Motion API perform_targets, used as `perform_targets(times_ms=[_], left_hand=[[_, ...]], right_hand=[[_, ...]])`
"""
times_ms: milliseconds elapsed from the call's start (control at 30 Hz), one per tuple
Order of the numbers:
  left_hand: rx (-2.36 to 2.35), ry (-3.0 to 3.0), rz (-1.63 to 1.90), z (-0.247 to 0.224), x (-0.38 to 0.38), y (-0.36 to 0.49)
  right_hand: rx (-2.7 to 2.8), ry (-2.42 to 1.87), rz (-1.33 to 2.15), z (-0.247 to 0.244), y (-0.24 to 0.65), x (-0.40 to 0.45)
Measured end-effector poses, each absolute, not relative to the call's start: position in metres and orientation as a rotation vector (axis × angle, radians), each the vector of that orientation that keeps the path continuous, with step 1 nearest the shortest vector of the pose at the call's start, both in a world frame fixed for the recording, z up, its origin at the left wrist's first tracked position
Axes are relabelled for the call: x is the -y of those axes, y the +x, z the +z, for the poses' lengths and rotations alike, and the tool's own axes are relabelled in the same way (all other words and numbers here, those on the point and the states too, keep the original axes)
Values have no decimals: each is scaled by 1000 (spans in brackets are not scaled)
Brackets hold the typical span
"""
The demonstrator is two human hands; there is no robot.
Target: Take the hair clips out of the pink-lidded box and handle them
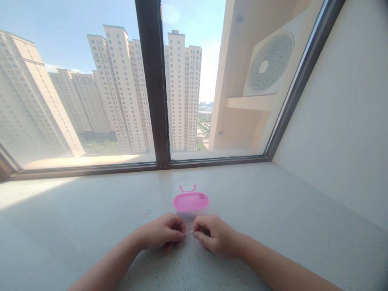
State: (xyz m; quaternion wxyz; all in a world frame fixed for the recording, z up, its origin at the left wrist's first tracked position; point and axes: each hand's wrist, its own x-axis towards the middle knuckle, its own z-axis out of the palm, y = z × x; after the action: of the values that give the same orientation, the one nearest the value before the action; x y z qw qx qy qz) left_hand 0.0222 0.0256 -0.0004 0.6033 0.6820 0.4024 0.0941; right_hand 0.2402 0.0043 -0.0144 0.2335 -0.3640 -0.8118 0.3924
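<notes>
My left hand (162,232) and my right hand (212,235) meet in front of me above the stone sill, fingertips pinched. Between them is a small pale loop, probably a rubber band (190,233), too thin to see well. Just beyond my hands lies a pink oval lid (190,201) on a clear plastic box (188,216), with a dark small ring (201,196) on it. A curved pink handle piece (188,188) lies behind the lid. A faint clear rubber band (147,214) rests on the sill left of the box.
The pale speckled stone sill (273,210) runs wide on both sides and ends at a dark window frame (151,167) ahead. A plain wall (333,121) rises at the right. Beyond the glass stand tower blocks and an outdoor air-conditioner unit.
</notes>
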Motion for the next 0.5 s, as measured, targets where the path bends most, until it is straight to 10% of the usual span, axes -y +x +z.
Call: perform_targets(times_ms=[500], left_hand=[[-929, 1583, 199, 2, -25, 24]], right_hand=[[2243, -987, 1082, -12, 241, -5]])
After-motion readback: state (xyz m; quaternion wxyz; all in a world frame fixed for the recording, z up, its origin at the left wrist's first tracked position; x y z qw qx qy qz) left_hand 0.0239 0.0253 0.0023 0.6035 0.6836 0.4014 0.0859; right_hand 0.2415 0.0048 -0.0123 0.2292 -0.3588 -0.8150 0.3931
